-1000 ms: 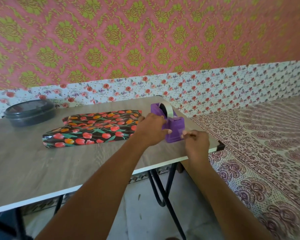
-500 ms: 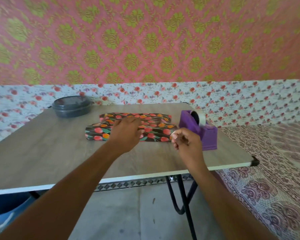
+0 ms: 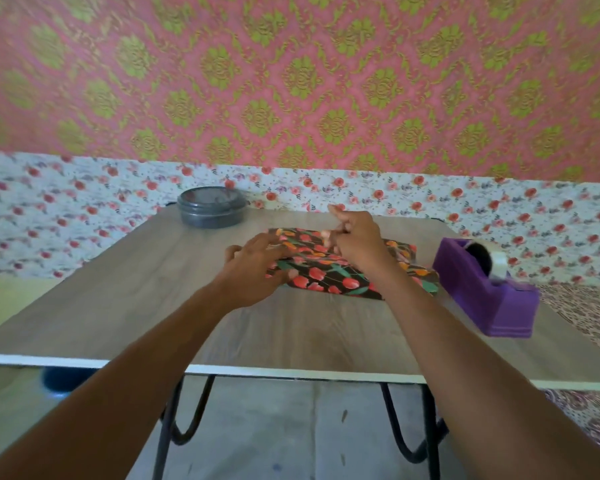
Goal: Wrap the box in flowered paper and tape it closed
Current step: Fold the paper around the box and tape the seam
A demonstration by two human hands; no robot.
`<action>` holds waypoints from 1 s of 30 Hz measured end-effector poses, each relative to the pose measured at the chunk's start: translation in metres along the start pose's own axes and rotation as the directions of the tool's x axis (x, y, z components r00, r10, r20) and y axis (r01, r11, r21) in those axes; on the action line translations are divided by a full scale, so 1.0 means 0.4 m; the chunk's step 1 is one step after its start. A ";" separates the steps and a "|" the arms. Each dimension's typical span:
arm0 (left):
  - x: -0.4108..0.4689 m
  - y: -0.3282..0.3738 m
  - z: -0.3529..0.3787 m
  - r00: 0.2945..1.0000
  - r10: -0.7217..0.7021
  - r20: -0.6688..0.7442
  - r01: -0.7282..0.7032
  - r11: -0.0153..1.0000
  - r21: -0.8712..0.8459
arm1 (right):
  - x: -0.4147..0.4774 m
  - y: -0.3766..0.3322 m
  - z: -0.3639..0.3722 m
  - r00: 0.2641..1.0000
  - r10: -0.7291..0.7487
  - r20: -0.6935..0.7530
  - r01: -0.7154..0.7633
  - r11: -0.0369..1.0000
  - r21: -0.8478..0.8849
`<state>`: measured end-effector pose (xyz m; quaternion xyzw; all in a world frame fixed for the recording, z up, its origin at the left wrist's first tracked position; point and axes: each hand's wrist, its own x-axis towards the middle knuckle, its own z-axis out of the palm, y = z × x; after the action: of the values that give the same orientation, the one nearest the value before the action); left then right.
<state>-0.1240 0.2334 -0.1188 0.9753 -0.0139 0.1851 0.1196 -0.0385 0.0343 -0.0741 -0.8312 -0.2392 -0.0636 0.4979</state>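
- We see the left hand (image 3: 252,271) lying on the left end of the box (image 3: 329,277), its fingers (image 3: 271,242) stretched out fairly straight across the top, flat against the wrapping and gripping nothing.
- The right hand (image 3: 357,239) sits over the far middle of the box's top, just right of the left hand. Its fingers are curled in tight, with one finger (image 3: 335,209) sticking up toward the wall.
- We cannot tell whether those curled fingers pinch a strip of tape; the spot is blurred and nothing clear shows between them.
- Both forearms reach in from the near edge, so the box lies straight ahead of us, under both hands.
- The box is covered in dark flowered paper (image 3: 420,275) with red and orange blooms. It lies flat on the table (image 3: 125,306), toward the far side, set slightly askew to the near edge.
- The right end of the box juts out past the right wrist, uncovered by either hand.
- Just to the right stands a purple tape dispenser (image 3: 478,296), near the box but apart from it, with a roll of tape (image 3: 499,266) seated in it.
- At the far left of the table rests a dark round container (image 3: 210,211) with its lid on, well apart from the hands.
- The table stands on black bent legs (image 3: 430,427).
- Behind it we see a wall (image 3: 291,81) in pink and green above a band of small red flowers, and a patterned cloth (image 3: 589,310) to the right.
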 end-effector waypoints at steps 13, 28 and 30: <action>0.014 -0.012 0.046 0.998 0.070 -0.008 -0.069 0.995 0.073 | 0.107 0.023 0.068 0.963 0.260 0.064 -0.257 0.965 -0.050; 0.018 -0.008 0.050 0.997 -0.012 -0.075 0.015 0.999 0.040 | 0.149 -0.009 0.109 0.935 0.341 0.096 -0.288 0.889 -0.357; 0.017 -0.011 0.053 0.997 -0.009 -0.074 0.012 0.999 0.037 | 0.155 -0.019 0.112 0.921 0.374 0.105 -0.309 0.869 -0.386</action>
<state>-0.1097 0.2328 -0.1366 0.9699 -0.0008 0.2207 0.1025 0.0067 0.0963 -0.0688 -0.9399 -0.1151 0.0567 0.3163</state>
